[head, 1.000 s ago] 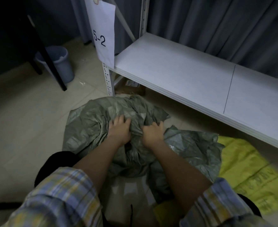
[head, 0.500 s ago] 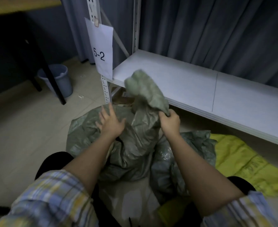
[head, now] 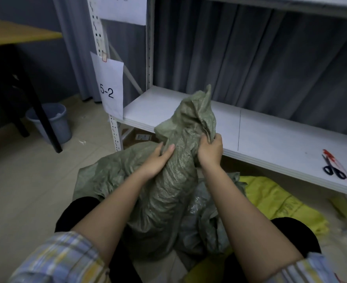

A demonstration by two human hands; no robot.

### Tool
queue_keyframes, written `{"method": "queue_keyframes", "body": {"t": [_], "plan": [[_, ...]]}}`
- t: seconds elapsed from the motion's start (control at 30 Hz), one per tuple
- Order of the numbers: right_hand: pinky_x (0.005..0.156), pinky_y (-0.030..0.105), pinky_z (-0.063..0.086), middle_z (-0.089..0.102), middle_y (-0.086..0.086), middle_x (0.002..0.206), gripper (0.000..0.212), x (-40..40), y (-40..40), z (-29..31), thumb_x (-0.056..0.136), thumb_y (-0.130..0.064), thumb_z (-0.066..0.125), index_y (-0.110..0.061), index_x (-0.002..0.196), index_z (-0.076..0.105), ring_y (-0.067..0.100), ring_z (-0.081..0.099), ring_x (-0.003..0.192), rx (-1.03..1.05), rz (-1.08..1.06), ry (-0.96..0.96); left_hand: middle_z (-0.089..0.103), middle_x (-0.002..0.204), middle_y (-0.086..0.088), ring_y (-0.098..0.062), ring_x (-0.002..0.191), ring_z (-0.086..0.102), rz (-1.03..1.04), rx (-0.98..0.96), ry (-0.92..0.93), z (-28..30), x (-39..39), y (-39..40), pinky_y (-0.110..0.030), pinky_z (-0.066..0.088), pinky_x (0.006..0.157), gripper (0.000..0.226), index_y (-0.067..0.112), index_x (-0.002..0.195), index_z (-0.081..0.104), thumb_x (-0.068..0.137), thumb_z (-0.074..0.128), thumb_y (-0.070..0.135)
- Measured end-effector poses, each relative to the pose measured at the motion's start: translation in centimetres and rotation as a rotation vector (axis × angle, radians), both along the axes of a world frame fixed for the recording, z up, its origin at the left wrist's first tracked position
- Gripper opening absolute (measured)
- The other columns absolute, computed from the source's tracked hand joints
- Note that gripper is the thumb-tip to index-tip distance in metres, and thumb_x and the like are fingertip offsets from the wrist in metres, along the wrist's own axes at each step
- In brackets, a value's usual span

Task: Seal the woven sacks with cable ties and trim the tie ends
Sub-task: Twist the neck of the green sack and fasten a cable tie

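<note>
A grey-green woven sack (head: 176, 180) stands between my knees, its mouth bunched into a tall neck that rises in front of the shelf. My right hand (head: 210, 151) grips the gathered neck from the right side. My left hand (head: 156, 160) presses against the neck's left side, fingers curled around the fabric. Black-handled scissors (head: 333, 166) lie on the white shelf at the right, beside thin red cable ties (head: 329, 155). A second grey-green sack (head: 209, 227) and a yellow sack (head: 274, 203) lie on the floor to the right.
A white metal shelf (head: 270, 135) runs behind the sack, with a paper label "5-2" (head: 109, 88) on its upright post. A blue bucket (head: 52, 123) stands at the left beside a black table leg (head: 42, 113). Grey curtains hang behind.
The sack's neck has been lifted higher and gathered tighter. My left hand moved from open beside the sack onto the neck. The view tilted up, bringing the scissors into sight.
</note>
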State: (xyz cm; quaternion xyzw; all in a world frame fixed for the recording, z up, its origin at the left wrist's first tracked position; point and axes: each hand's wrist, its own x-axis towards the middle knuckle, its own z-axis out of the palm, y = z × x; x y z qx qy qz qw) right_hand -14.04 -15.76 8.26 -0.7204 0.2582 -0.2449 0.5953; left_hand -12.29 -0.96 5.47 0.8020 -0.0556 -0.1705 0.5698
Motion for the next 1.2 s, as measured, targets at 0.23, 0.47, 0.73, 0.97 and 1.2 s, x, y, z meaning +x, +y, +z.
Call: {"method": "queue_keyframes", "body": {"t": [0.23, 0.47, 0.73, 0.97, 1.2], "plan": [[0.087, 0.032, 0.045, 0.056, 0.006, 0.12, 0.044, -0.9, -0.4, -1.7, 0.092, -0.026, 0.057, -0.018, 0.131, 0.038, 0.024, 0.056, 0.105, 0.053, 0.107, 0.078, 0.062, 0.122, -0.005, -0.018, 0.107, 0.06, -0.039, -0.018, -0.008, -0.7, -0.3, -1.1, -0.03, 0.047, 0.093, 0.056, 0.011, 0.129, 0.053, 0.081, 0.071, 0.034], [0.108, 0.038, 0.038, 0.041, -0.004, 0.142, 0.108, -1.4, -0.7, -2.8, 0.064, -0.044, 0.083, -0.033, 0.146, 0.015, 0.014, 0.045, 0.127, -0.001, 0.51, 0.036, 0.063, 0.105, -0.004, -0.016, 0.094, 0.06, 0.091, -0.123, -0.071, 0.2, -0.2, -1.2, -0.026, 0.047, 0.081, 0.033, 0.007, 0.118, 0.055, 0.086, 0.064, 0.01], [0.095, 0.03, 0.05, 0.067, 0.0, 0.116, 0.054, -0.4, 2.0, -3.8, 0.071, -0.017, 0.081, -0.016, 0.12, 0.059, 0.011, 0.063, 0.106, 0.101, 0.615, 0.066, 0.062, 0.107, -0.004, -0.018, 0.099, 0.059, 0.102, -0.51, 0.027, 4.3, 0.0, -0.4, -0.03, 0.047, 0.091, 0.036, 0.017, 0.116, 0.052, 0.088, 0.046, -0.005], [0.085, 0.033, 0.052, 0.069, 0.007, 0.1, 0.021, 2.2, 3.1, -3.0, 0.08, -0.023, 0.065, -0.011, 0.097, 0.067, 0.022, 0.064, 0.093, 0.133, 0.214, 0.146, 0.063, 0.106, 0.005, -0.01, 0.098, 0.058, 0.399, -0.154, -0.225, 2.4, 3.4, 2.4, -0.021, 0.047, 0.086, 0.029, 0.016, 0.12, 0.056, 0.092, 0.052, 0.015], [0.075, 0.034, 0.05, 0.068, 0.009, 0.087, 0.006, 2.0, 0.4, -2.5, 0.074, -0.011, 0.064, -0.01, 0.08, 0.064, 0.024, 0.064, 0.083, 0.361, 0.168, 0.123, 0.005, 0.158, -0.013, -0.035, 0.145, 0.002, 0.375, 0.565, 0.003, -3.8, 5.5, 8.1, -0.05, 0.005, 0.117, 0.093, 0.02, 0.15, 0.015, 0.079, 0.058, 0.063]]}}
